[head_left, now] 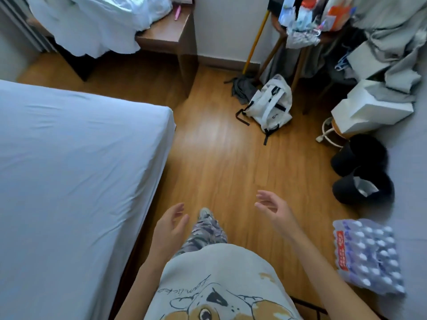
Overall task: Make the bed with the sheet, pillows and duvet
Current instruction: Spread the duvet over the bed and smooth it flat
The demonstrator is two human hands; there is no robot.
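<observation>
Sheet (69, 158) on bed: smooth matt cloth, faintly creased. Floor (219, 162): glossy wood laminate, showed glare. Desk (166, 35): matt wood. Bottle pack (367, 255): shiny plastic wrap. Backpack (270, 105): white fabric, black straps. Boxes (372, 109): matt white card.

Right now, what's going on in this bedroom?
A person is standing on the wooden floor beside a bed, partway through making it. A white sheet is already stretched over the mattress. Both the left hand and the right hand are out in front, fingers relaxed, holding nothing. White bedding lies heaped on a desk ahead, not yet on the bed.
</observation>
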